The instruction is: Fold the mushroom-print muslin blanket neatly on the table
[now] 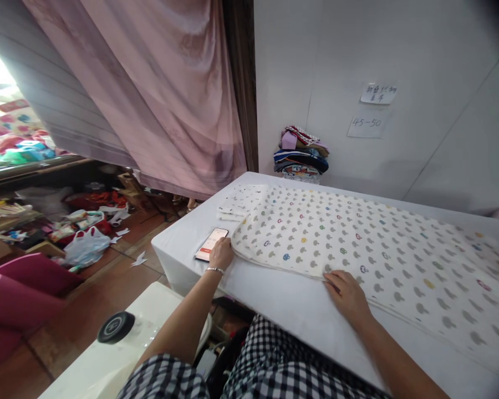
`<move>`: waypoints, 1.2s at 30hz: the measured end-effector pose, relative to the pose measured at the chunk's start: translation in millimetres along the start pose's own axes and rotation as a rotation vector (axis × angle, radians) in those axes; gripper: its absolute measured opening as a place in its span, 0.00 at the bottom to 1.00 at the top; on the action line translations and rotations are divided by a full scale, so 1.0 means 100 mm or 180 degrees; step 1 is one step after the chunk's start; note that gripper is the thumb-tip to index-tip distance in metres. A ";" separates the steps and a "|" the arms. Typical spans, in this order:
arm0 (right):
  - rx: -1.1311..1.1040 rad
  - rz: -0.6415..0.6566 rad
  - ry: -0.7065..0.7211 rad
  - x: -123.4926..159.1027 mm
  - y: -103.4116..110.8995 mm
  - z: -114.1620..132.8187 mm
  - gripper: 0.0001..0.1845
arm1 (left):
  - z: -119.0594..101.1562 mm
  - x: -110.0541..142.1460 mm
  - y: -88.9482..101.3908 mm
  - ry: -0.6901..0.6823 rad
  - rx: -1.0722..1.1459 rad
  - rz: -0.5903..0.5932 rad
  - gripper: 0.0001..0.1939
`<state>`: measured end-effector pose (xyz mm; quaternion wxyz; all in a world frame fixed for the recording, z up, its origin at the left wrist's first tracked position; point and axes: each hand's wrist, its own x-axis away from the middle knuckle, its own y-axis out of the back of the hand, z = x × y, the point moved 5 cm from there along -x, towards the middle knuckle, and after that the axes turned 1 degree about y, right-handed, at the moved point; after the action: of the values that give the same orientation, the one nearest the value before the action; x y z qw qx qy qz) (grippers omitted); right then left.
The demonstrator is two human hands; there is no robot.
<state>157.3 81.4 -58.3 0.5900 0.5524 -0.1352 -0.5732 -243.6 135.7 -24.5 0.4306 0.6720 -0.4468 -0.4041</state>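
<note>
A long white cloth [316,238] printed with grey mushroom shapes and a few coloured ones lies folded in layers across the table. At its near left corner, my left hand [222,254] is closed on the folded edge, the fingertips partly hidden. Just beside that hand lies a phone [211,243] with a lit screen. My right hand [348,295] pinches the cloth's near edge farther to the right. Behind the left end of the cloth sits a smaller folded white cloth [239,200] with small dark prints.
The white-covered table [183,238] stands against a grey wall bearing two paper notes [366,123]. A pile of folded fabrics [301,155] rises behind it. A pink curtain [162,83] hangs at left. Near my left forearm is a bottle with a black cap [116,327]. Bags and scraps litter the floor.
</note>
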 end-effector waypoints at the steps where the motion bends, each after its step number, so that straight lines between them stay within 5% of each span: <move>1: 0.0010 0.0011 0.0031 0.00 0.00 0.01 0.14 | 0.02 -0.01 0.01 0.0041 0.0068 -0.0014 0.14; 14: 0.0200 0.0255 0.0249 -0.06 -0.02 0.06 0.14 | -0.06 0.13 -0.07 0.0652 0.0569 -0.0131 0.25; 28: 0.0242 0.0473 0.0350 -0.19 -0.05 0.23 0.15 | 0.01 -0.08 0.03 0.0308 -0.0152 0.0208 0.23; 32: 0.0485 0.0503 0.0452 -0.24 -0.07 0.19 0.09 | -0.42 -0.13 -0.04 -0.0341 -0.0524 -0.0362 0.25; 36: 0.0538 0.0571 0.0600 -0.22 -0.03 0.10 0.07 | -1.14 0.02 -0.42 -0.1438 0.0044 -0.0138 0.28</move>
<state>141.0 94.9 -46.6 0.6003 0.6372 -0.1758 -0.4503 -126.9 168.3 -29.4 0.3062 0.5768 -0.5202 -0.5504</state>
